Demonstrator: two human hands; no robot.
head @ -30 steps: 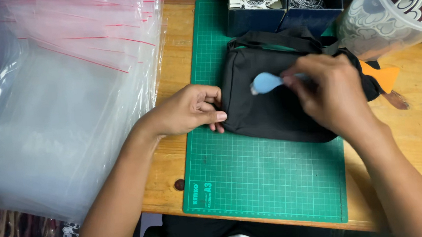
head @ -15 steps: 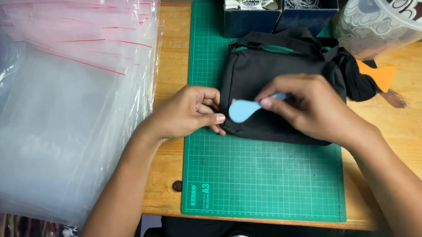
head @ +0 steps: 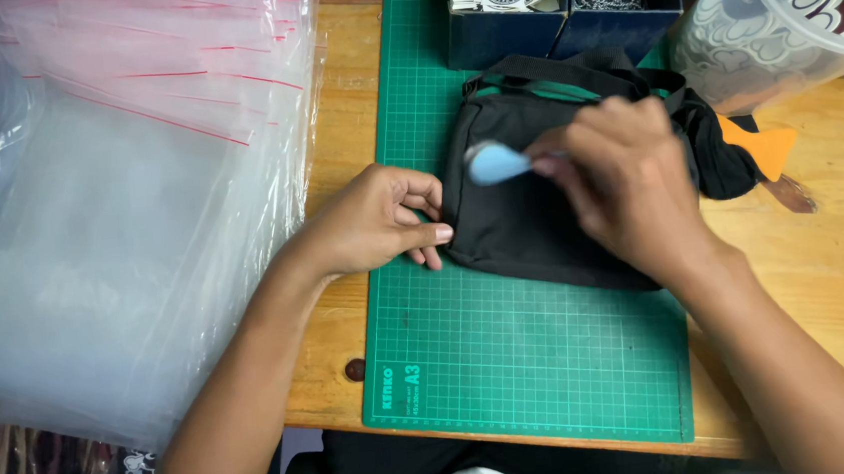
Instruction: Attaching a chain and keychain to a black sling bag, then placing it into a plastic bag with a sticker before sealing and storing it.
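Head view: small black fabric bag (head: 531, 218), soft, boxy w/ rounded corners, lies flat on a green gridded cutting mat (head: 533, 369) atop a pale wood table (head: 827, 275). Left hand (head: 376, 221) rests at the bag's left edge, fingers curled loosely, thumb laid along the mat, fingertips touching the bag's side; it pins the bag rather than gripping it. Right hand (head: 624, 186) hovers over the bag's middle, fingers pinched tight on a light-blue rounded tag (head: 495, 163), smooth, teardrop-ish, slightly blurred. The 2 hands are apart, w/ the bag's left half between them.

Bag strap bunches at the right, next to an orange felt-like piece (head: 764, 148). Behind the bag: 2 dark blue open boxes (head: 526, 33), 1 w/ printed patches, 1 w/ thin metal chains. Top right: clear plastic tub (head: 777, 28), round, translucent. Left: thick stack of glossy clear zip bags (head: 110, 221) w/ red seal lines, overhanging the table edge.
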